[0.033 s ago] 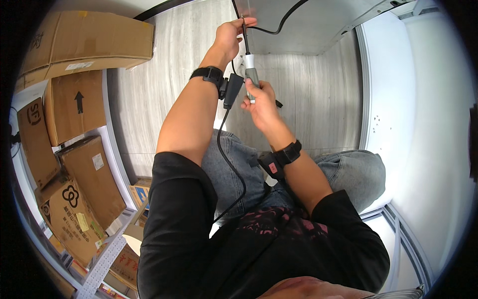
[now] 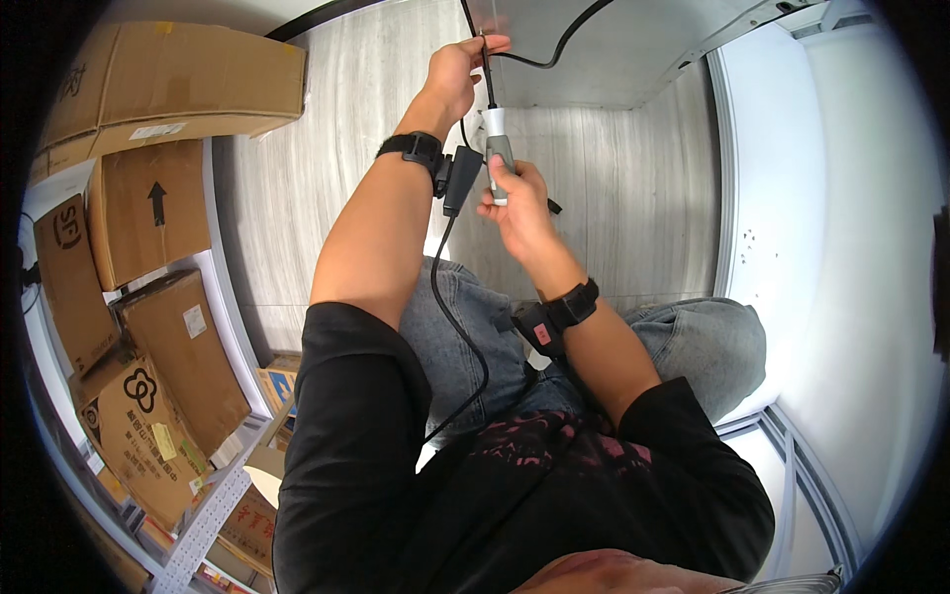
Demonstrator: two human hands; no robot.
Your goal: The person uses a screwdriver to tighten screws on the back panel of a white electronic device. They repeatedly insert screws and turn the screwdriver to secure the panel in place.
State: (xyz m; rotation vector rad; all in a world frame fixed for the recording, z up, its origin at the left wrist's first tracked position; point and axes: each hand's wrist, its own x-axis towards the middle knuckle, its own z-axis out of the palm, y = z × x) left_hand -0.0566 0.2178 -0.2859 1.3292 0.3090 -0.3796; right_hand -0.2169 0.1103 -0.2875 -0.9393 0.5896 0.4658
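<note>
My right hand is wrapped round the grey and white handle of a screwdriver, thumb along its upper side. Its long black shaft points away from me to a shiny grey metal panel. Near the shaft's far end is my left hand, with fingers stretched out to the right against or close to the panel. The shaft crosses in front of those fingers; whether they press on it or hold something small is hidden. A black cable curves beside the fingertips.
Cardboard boxes are stacked on shelving to the left. A white wall panel rises on the right. Black straps with devices sit on both my wrists, and a cord runs from the left one across my jeans. Wood-look flooring lies below.
</note>
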